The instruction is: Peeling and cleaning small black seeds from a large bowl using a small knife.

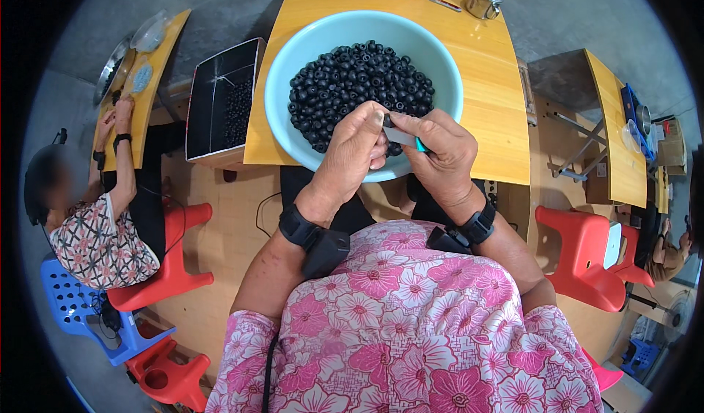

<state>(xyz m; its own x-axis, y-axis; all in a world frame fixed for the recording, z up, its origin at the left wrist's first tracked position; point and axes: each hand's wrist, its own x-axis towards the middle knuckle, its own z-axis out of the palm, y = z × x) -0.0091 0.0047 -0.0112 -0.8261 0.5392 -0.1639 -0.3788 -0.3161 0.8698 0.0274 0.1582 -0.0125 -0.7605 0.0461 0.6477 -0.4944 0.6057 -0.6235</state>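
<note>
Both my hands meet over the near rim of a wide light-blue basin (277,112) heaped with small black ring-shaped parts (359,83). My left hand (350,145) is closed, pinching one small black part (389,121) between thumb and fingertips. In my right hand (446,152), also closed, is a small flat silver blade (402,136) with a teal piece (421,145) at one end. The blade lies against or very close to the pinched part; my fingers hide most of both.
The basin stands on a yellow wooden table (491,112). A metal mug (484,1) and a pen-like tool (443,3) lie at its far edge. To the left is a box (224,105) with black parts. Another person (110,222) works farther left. Red stools (583,259) flank me.
</note>
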